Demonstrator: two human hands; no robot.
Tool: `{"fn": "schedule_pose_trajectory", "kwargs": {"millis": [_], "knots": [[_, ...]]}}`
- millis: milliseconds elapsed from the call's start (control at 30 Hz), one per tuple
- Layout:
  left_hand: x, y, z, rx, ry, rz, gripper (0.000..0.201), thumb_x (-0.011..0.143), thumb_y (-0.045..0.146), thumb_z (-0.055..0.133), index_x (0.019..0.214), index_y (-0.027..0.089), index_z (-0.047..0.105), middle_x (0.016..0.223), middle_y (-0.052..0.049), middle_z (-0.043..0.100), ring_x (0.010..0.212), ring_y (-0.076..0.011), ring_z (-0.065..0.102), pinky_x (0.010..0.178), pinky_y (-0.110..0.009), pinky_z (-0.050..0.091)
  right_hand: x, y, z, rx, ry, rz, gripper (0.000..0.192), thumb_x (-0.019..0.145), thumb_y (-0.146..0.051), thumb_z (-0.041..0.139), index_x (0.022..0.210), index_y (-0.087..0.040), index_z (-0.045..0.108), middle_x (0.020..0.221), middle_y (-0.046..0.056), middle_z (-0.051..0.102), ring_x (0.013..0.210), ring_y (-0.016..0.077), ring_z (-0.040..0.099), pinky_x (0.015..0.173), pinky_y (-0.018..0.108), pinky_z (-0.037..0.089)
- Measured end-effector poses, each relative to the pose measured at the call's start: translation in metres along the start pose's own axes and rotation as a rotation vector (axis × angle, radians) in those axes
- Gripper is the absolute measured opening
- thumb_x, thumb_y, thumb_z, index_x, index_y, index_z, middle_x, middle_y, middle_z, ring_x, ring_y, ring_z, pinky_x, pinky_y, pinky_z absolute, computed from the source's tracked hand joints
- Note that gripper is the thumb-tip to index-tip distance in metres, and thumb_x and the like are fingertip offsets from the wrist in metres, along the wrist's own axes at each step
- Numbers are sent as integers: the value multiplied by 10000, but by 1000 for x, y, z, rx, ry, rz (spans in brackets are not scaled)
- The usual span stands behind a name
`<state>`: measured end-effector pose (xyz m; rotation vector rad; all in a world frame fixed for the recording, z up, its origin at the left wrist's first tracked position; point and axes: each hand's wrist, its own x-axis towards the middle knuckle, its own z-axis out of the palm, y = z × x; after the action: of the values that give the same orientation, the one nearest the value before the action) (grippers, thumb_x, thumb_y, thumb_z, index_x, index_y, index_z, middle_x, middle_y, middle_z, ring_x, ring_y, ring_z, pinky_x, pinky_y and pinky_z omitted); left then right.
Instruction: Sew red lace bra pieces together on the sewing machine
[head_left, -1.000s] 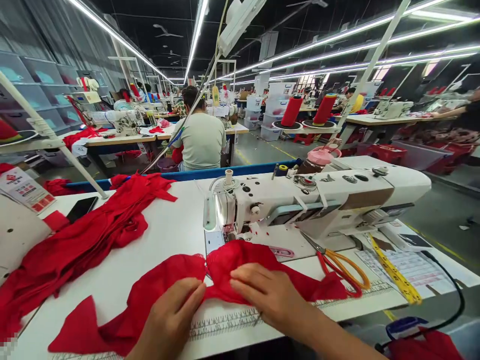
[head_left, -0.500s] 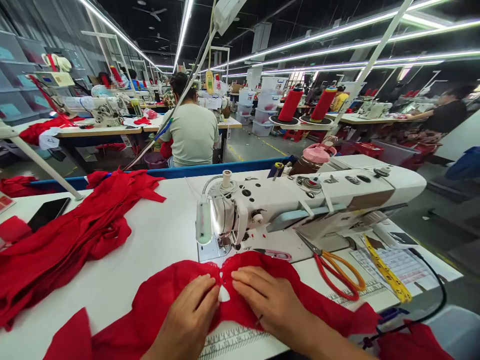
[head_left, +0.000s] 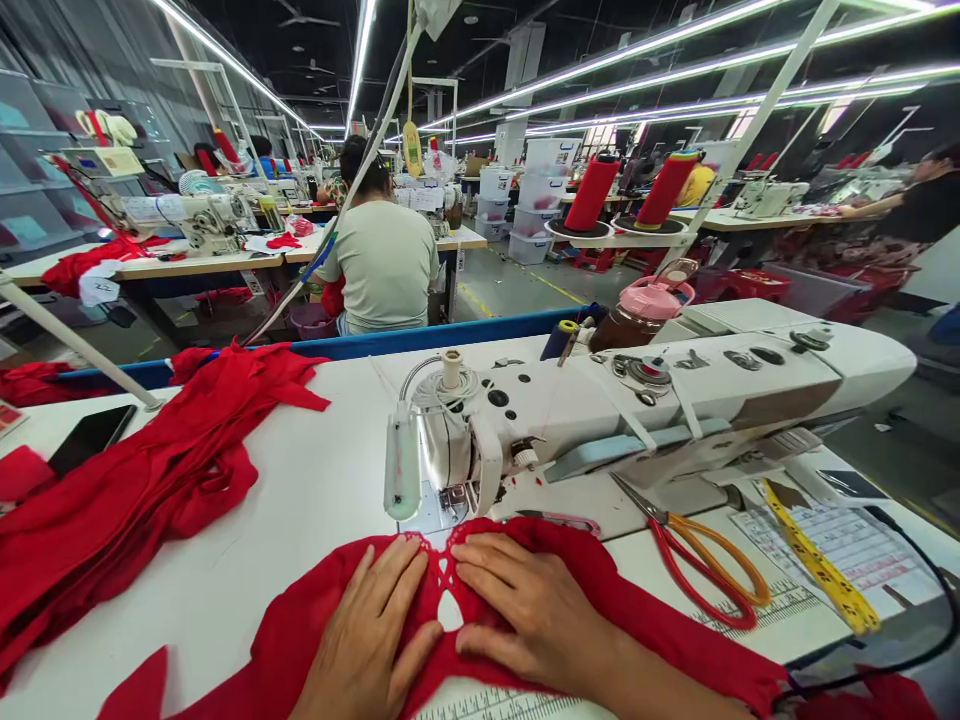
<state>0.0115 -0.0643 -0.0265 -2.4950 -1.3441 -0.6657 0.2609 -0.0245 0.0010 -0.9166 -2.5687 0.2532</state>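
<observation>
A red garment piece (head_left: 296, 610) with lacy edges lies spread at the table's front, just before the sewing machine (head_left: 480, 440). At its centre, small openings and a larger drop-shaped hole show white beneath. My left hand (head_left: 371, 625) rests flat on the cloth left of that hole, fingers stretched out and thumb apart. To the right of the hole, my right hand (head_left: 529, 605) presses flat on the fabric, its fingers extended too. The garment's top edge is close to the needle area, where contact with the presser foot cannot be made out.
Orange-and-red-handled scissors (head_left: 712, 570) lie at right, near a yellow tape measure (head_left: 817, 560) and a paper sheet (head_left: 795, 530). A heap of red cloth (head_left: 142, 500) and a phone (head_left: 91, 440) are on the left. A person (head_left: 382, 260) sits ahead at another table.
My fingers have flattened and spread on the cloth, with both thumbs now showing. The central hole is more visible. The view has shifted slightly, so the machine appears larger.
</observation>
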Motion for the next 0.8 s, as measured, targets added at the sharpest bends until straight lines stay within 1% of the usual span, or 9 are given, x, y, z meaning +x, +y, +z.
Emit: {"fn": "schedule_pose_trajectory", "kwargs": {"millis": [100, 200, 367, 500, 667, 733, 800], "knots": [[1, -1, -1, 11, 3, 13, 499, 1012, 391, 519, 1445, 145, 492, 1414, -98, 638, 1283, -218, 627, 1061, -385, 542, 1, 0, 0, 1, -6, 18, 569, 899, -594, 693, 1287, -179, 656, 1317, 101, 690, 1260, 281, 603, 908, 357, 596], [1, -3, 2, 28, 25, 32, 495, 1016, 404, 513, 1431, 134, 510, 1401, -97, 648, 1282, -211, 626, 1074, -373, 528, 1, 1, 0, 8, 7, 6, 570, 894, -602, 695, 1268, -172, 665, 1311, 94, 695, 1240, 286, 617, 910, 365, 597], [-1, -4, 8, 34, 57, 50, 485, 1016, 408, 515, 1428, 153, 522, 1384, -80, 664, 1286, -202, 619, 1106, -335, 491, 1, 2, 0, -5, 14, -7, 566, 894, -608, 692, 1250, -169, 669, 1308, 80, 700, 1214, 284, 632, 857, 356, 615], [-2, -6, 9, 66, 22, 53, 518, 1008, 410, 524, 1457, 153, 502, 1408, -81, 645, 1284, -212, 619, 1081, -334, 509, 1, 2, 0, -14, 9, 4, 574, 893, -600, 698, 1278, -177, 657, 1320, 67, 694, 1217, 275, 628, 855, 337, 612], [-4, -9, 7, 146, -22, 117, 501, 998, 388, 531, 1487, 287, 496, 1445, -70, 609, 1267, -239, 633, 1017, -394, 560, 1, 1, -1, -29, 10, 0, 590, 903, -609, 681, 1297, -171, 648, 1344, 59, 682, 1220, 274, 626, 841, 333, 614], [-5, -9, 6, 164, -28, 117, 515, 985, 391, 546, 1487, 286, 497, 1447, -63, 608, 1263, -235, 635, 1019, -391, 561, 2, 1, -3, -36, 1, 0, 591, 909, -612, 671, 1297, -167, 648, 1348, 59, 680, 1216, 274, 630, 825, 331, 616], [-5, -8, 6, 167, -41, 97, 535, 974, 410, 558, 1480, 245, 504, 1457, -47, 602, 1273, -221, 628, 1048, -365, 542, 2, 1, -4, -41, -7, -1, 583, 907, -616, 672, 1280, -169, 655, 1351, 55, 678, 1210, 274, 635, 812, 331, 618]]}}
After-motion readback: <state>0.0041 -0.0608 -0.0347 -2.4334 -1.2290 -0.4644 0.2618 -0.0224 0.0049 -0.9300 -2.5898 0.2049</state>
